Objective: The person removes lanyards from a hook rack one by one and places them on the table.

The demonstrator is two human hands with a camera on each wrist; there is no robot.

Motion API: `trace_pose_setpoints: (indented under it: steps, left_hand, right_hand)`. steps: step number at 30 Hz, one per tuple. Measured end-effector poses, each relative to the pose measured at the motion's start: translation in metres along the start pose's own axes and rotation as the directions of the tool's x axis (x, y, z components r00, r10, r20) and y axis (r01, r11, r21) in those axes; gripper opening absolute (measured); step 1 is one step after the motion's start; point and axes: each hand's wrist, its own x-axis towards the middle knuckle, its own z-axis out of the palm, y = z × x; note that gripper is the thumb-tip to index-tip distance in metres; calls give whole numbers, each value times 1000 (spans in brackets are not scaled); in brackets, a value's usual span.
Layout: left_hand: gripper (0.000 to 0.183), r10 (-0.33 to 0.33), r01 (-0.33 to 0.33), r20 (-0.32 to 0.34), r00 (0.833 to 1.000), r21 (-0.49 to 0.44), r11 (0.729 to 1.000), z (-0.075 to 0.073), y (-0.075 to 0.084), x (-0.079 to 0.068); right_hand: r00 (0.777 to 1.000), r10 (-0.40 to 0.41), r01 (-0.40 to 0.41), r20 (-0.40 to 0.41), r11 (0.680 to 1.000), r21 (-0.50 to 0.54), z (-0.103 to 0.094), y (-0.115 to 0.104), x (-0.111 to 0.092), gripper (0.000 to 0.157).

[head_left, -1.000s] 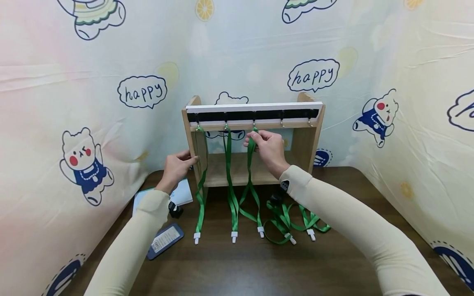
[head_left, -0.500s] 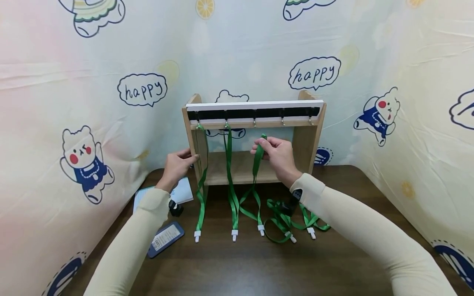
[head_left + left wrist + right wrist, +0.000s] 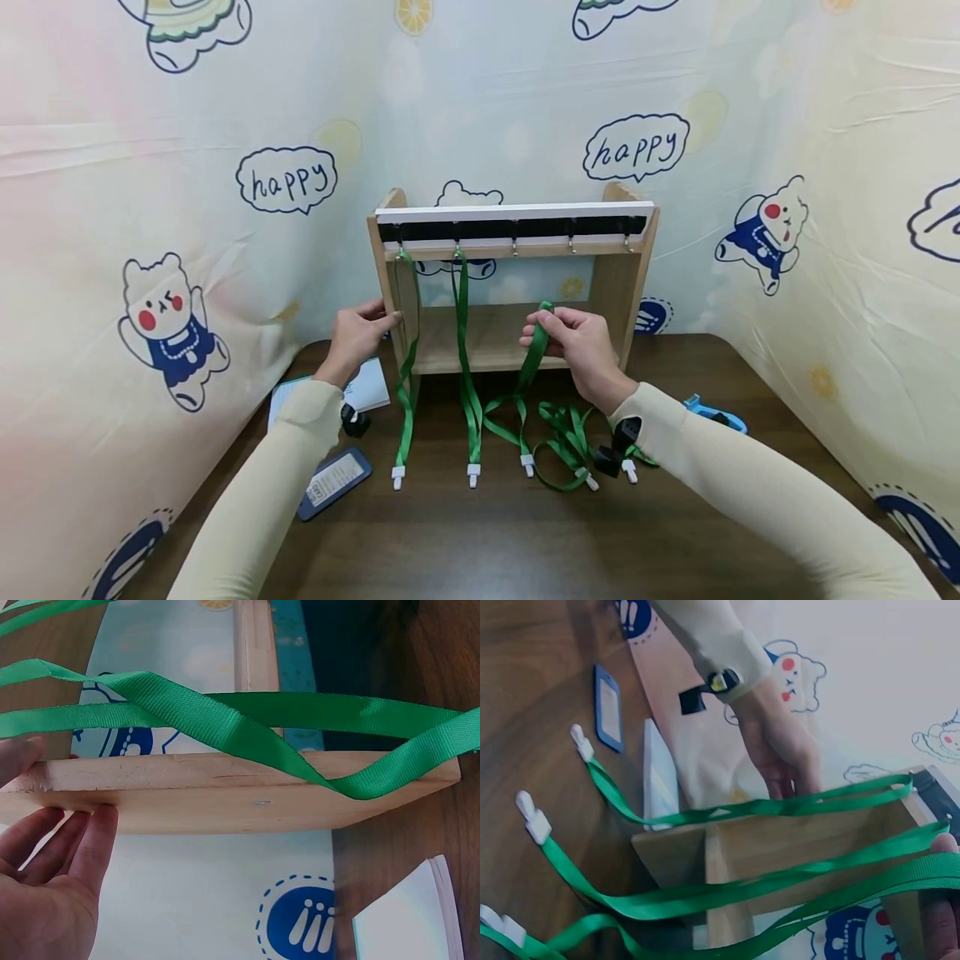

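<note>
A wooden rack (image 3: 480,327) stands on the table, with a row of small metal hooks under its top board. My left hand (image 3: 354,337) grips its left side panel (image 3: 195,776), thumb on the front edge and fingers on the outer face. Green lanyards hang from the first hook (image 3: 408,400) and the second hook (image 3: 462,325), white clips at their lower ends. Between thumb and fingers, my right hand (image 3: 588,348) pinches the top loop of another green lanyard (image 3: 533,357), below and right of the bare third hook (image 3: 514,248). Its white clip (image 3: 527,465) hangs low in front of the table.
More green lanyards (image 3: 570,437) lie bunched on the table under my right wrist. A blue badge holder (image 3: 335,483) and a pale notebook (image 3: 367,386) lie at the left. Partly behind my right sleeve is a light-blue plastic item (image 3: 716,414).
The lanyard's loop has come off the third hook. My right hand has carried it down and to the right. My left hand keeps its place on the rack.
</note>
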Motion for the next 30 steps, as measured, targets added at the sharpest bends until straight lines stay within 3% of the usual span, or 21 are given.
trace_pose_setpoints:
  steps: [7,15,24,30]
  left_hand:
    - [63,1,-2,12,1000,6,1000,-1,-1,0]
    - [62,-1,1,7,1000,0,1000,0,1,0]
    - [61,-3,3,4,1000,-3,1000,-1,0,-1]
    - [61,-3,3,-1,1000,5,1000,1,2,-1]
  right_hand:
    - [997,28,-26,67,999,-22,0,9,-16,39]
    - [991,104,-98,84,992,-77,-6,31,-25,35]
    - [982,190,-185,14,971,-150,-8,71,-12,32]
    - [983,176,-185,-61,954,-234,-8,98,2,30]
